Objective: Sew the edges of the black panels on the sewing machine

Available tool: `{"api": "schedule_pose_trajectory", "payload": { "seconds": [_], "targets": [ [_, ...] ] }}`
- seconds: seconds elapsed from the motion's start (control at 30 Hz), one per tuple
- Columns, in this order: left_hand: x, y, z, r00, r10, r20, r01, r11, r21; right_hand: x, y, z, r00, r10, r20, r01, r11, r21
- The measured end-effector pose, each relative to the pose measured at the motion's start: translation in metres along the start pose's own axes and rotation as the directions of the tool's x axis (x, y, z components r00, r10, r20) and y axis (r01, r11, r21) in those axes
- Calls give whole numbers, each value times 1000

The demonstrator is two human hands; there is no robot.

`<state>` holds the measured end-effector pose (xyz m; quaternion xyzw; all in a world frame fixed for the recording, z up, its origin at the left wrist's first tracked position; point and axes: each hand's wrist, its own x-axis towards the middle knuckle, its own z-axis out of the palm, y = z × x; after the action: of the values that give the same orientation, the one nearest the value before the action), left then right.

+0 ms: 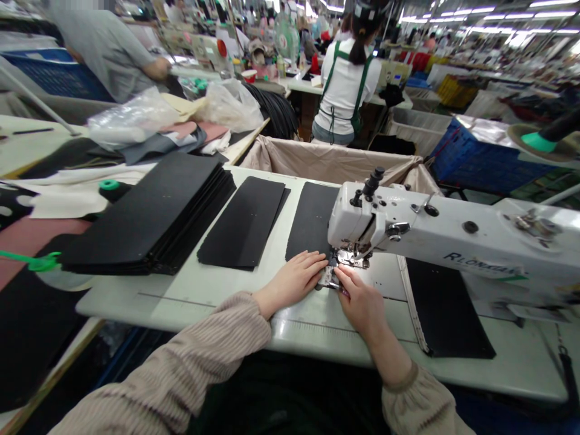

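A black flat panel (pixel 310 217) lies under the head of a white sewing machine (pixel 357 217). My left hand (pixel 296 279) rests flat on the near edge of that panel, fingers stretched out toward the needle area. Just right of it, my right hand (pixel 365 302) has its fingers together and bent at a small metal guide (pixel 330 278) in front of the presser foot. What those fingers pinch is too small and partly hidden to tell. The panel's right part disappears behind the machine head.
Left of the machine lie a few black panels (pixel 244 223) and a tall stack of them (pixel 149 211). Another panel with a pale edge strip (pixel 446 308) lies under the machine arm. Behind the table stands a cloth-lined bin (pixel 335 160); a person in green straps (pixel 347 90) stands beyond.
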<state>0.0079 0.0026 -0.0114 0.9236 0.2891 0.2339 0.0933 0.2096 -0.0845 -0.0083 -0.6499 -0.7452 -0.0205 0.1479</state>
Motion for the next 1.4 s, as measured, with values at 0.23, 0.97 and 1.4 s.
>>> {"api": "schedule_pose_trajectory", "payload": {
  "seconds": [0.23,0.97,1.4],
  "targets": [
    [6,-2,1,997,-45,58,45,999,16,0,0,1,1000,7,-18,-7,1000,22],
    [21,-13,5,993,-51,102,58,996,-64,-1,2,5,999,-4,-34,6,999,49],
    [19,-13,12,999,-37,20,37,999,-3,1,1,4,1000,19,-24,-17,998,63]
  ]
}}
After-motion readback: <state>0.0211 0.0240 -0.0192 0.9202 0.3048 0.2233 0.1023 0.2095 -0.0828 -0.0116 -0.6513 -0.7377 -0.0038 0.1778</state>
